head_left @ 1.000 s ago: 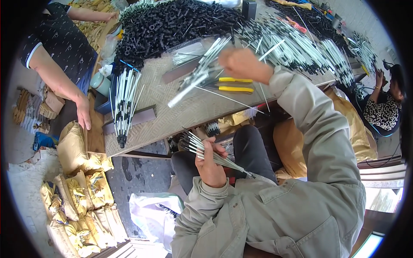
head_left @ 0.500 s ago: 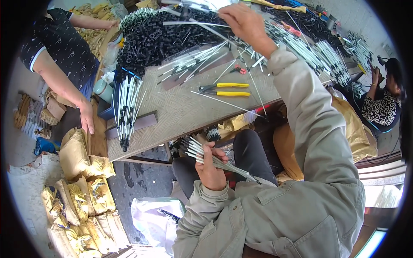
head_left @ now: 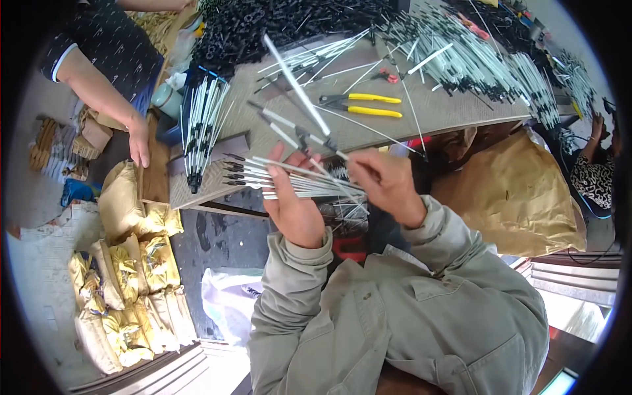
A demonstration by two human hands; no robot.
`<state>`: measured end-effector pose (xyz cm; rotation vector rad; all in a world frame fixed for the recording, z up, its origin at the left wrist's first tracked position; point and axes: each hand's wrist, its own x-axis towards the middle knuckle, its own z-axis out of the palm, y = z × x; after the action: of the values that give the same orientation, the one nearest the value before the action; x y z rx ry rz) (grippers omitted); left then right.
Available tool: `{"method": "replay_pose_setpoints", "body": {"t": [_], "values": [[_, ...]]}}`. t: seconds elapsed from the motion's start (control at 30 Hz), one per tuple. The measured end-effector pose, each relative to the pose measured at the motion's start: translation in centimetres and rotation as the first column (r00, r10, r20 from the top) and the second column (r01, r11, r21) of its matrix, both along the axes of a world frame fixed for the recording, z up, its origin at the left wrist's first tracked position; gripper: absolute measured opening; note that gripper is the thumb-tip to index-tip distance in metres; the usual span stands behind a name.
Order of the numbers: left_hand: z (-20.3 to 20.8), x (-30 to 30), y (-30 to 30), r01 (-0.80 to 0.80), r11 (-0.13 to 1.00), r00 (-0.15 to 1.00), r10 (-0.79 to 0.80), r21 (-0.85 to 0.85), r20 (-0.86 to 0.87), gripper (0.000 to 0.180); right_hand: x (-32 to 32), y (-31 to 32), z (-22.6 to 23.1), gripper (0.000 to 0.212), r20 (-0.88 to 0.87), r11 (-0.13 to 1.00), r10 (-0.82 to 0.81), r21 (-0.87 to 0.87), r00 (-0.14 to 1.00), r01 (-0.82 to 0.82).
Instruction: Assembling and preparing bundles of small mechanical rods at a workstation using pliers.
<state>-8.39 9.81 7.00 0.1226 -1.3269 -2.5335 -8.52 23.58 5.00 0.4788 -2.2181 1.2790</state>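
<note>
Head: left hand point(head_left: 295, 214) clamped on white rod bundle point(head_left: 322, 187), ends jutting left of hand. Right hand point(head_left: 387, 181), just right of it, pinched on jointed rods point(head_left: 282, 120). Yellow-handled pliers point(head_left: 374, 98) beyond. Rods probably light, stiff, slick; hold mid-length.

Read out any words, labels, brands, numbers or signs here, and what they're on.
None can be read.
White rods in the left hand: no legible marking.
Yellow-handled pliers: no legible lettering.
Dark shirt: light marks, too small to read.
Yellow-brown packages: any print too small to tell.
</note>
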Motion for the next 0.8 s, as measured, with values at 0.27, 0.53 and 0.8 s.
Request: {"method": "replay_pose_setpoints", "body": {"t": [0.27,0.53,0.8], "values": [[-1.3,0.7,-0.7,-0.210,0.971,0.966,0.188,-0.113,-0.180,0.026,1.9,-1.8,-1.1,0.016,-0.116,0.981,0.169,-0.072,0.979,-0.178],[4.6,6.8,-5.8,-0.023,0.995,0.927,0.058,0.099,-0.371,0.039,-0.1,9.1,0.5,0.011,-0.192,0.829,-0.328,0.410,0.925,0.379],[0.0,4.9,-2.5,0.134,0.983,0.991,-0.136,-0.125,-0.002,0.028,0.1,9.0,-5.9,0.023,0.641,0.842,0.179,-0.492,0.746,0.221]]}}
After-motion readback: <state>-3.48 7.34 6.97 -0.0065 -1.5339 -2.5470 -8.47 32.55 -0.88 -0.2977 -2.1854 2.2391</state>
